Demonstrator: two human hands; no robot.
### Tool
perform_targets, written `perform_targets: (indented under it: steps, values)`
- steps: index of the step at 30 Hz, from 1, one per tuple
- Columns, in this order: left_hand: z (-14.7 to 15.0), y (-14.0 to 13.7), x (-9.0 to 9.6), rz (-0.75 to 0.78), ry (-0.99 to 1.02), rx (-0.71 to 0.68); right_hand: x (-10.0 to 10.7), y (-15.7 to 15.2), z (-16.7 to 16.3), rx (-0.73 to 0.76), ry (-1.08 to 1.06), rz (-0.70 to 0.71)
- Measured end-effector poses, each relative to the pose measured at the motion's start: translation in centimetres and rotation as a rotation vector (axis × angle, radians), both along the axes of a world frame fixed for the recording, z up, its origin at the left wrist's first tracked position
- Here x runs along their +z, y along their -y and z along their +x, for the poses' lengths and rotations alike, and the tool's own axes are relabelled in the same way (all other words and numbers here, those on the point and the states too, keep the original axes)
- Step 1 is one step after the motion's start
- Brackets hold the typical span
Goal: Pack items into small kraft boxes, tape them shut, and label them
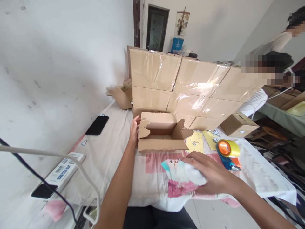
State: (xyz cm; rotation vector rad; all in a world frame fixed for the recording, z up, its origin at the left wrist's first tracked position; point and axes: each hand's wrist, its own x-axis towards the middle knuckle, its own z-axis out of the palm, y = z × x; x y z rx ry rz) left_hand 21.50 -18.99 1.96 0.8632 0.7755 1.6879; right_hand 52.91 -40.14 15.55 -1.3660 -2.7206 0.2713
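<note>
An open cardboard box (162,145) with torn flaps rests on the cloth-covered table, and its visible inside is bare. Against the left wall of this box, my left hand (134,129) holds it with the fingers bent around its back left corner. My right hand (209,175) grips a soft printed packet (177,179) in pink, white and teal, in front of the box and above the table edge. A smooth white part of the packet shows beside my fingers. The far side of the packet is hidden.
A tape dispenser (228,152) lies at the right. Stacked, taped cartons (193,82) form a wall behind the box. A small carton (239,124) stands back right, an open one (121,95) back left. A phone (97,125) and white box (63,170) lie left, near cables. Two people are at right.
</note>
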Motion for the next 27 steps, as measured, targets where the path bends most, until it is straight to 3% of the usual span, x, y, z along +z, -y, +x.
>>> perform_targets:
  steps: [2,4,7,10,15,19,23,27]
  values:
    - [-0.5,0.9,1.2,0.118,-0.088,0.125,2.4,0.9,0.3,-0.001,-0.134,0.08]
    - [-1.0,2.2,2.6,0.317,-0.308,0.176,4.9,0.8,0.3,0.024,-0.249,0.238]
    - [-1.4,4.2,4.1,0.611,-0.679,0.07,8.0,-1.4,-0.9,0.03,-0.305,0.564]
    - [-1.2,5.5,4.5,0.64,-0.753,-0.017,8.9,-5.5,-3.6,-0.044,-0.24,0.744]
    - [-0.2,5.3,3.7,0.504,-0.418,0.271,6.2,-12.3,-8.3,-0.141,-0.221,0.567]
    - [-0.1,4.6,3.2,0.436,-0.254,0.456,3.4,-14.2,-9.7,-0.174,-0.099,0.407]
    - [-0.9,4.1,2.7,0.419,-0.241,0.431,1.5,-13.8,-9.2,-0.153,0.025,0.385]
    - [-1.8,3.5,1.7,0.396,-0.258,0.231,0.7,-13.3,-8.1,-0.241,-0.162,0.41]
